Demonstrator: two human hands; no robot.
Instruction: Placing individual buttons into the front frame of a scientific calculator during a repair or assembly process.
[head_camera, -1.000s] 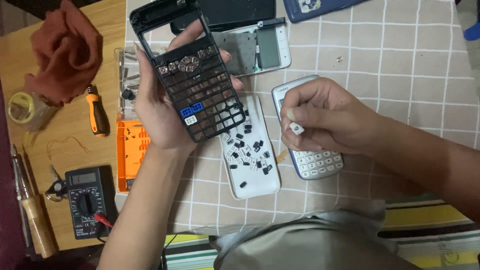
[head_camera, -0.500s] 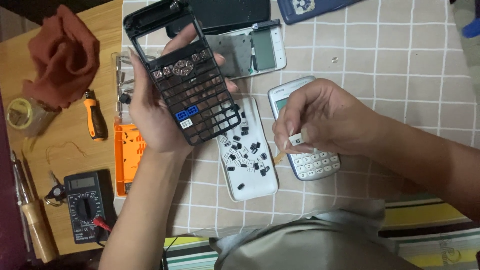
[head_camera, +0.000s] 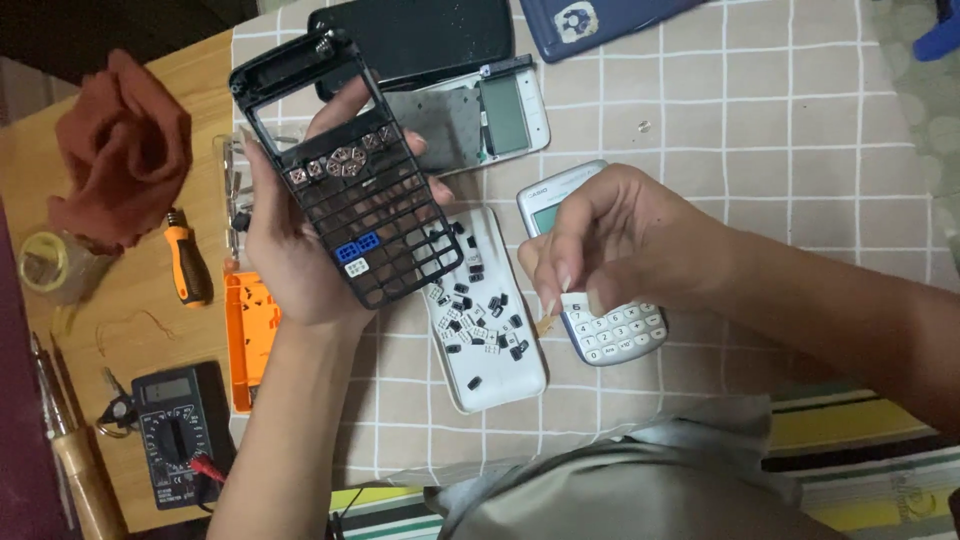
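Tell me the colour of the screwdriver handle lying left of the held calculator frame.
Orange with black, seen in the head view: the screwdriver handle.

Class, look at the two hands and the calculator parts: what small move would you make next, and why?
Probably bring the right hand with its pinched white key across to the black keypad frame in the left hand and seat it in an empty slot. The frame holds only a few keys; most of its grid is empty, and loose keys lie in the white shell.

Soft, even indoor light is falling from above; shadows are staying faint under the hands. The picture is looking slightly soft, with dimmer corners at upper left.
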